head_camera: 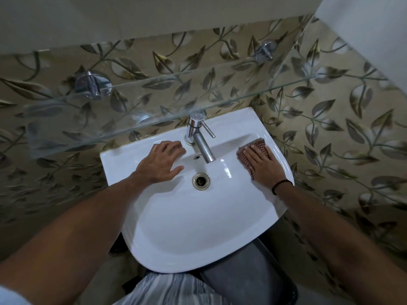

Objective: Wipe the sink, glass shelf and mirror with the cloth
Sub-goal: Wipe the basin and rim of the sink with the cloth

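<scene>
We look down at a leaf-patterned wall and a white sink, with the glass shelf at 12 o'clock above it. The left hand rests on the rim at 10 o'clock from the drain, fingers loosely spread and holding nothing. At 2 o'clock the right hand presses the brown cloth flat with straight fingers. The chrome tap stands between the hands.
</scene>
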Demonstrator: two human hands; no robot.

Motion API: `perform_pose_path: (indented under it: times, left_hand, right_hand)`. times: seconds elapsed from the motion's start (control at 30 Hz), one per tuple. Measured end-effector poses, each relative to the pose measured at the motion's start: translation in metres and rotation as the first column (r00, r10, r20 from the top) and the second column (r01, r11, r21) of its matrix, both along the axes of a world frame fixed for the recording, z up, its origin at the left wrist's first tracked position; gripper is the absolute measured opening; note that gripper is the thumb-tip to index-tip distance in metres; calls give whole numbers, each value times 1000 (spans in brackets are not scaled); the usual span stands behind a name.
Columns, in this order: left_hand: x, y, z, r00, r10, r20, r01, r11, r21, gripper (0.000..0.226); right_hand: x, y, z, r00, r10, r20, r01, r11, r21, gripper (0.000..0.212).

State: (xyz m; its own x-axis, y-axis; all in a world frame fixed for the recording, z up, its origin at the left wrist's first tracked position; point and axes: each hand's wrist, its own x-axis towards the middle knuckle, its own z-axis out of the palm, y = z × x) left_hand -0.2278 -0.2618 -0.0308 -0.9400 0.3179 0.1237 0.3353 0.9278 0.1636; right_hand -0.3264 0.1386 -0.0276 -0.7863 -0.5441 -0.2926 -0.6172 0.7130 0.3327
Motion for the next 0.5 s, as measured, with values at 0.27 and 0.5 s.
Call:
perform_pose_path:
  times: [0.27, 0.5]
  left_hand:
    - [0, -1, 0, 1000, 4, 9, -4, 1000, 6, 52]
    - [-1, 0, 2, 1000, 1, 9, -1, 1000, 19, 52]
  right_hand:
    - [26, 11, -6, 991, -128, 28, 129, 991, -45, 64]
    - [99, 12, -5, 940, -295, 173, 287, 955, 72, 82]
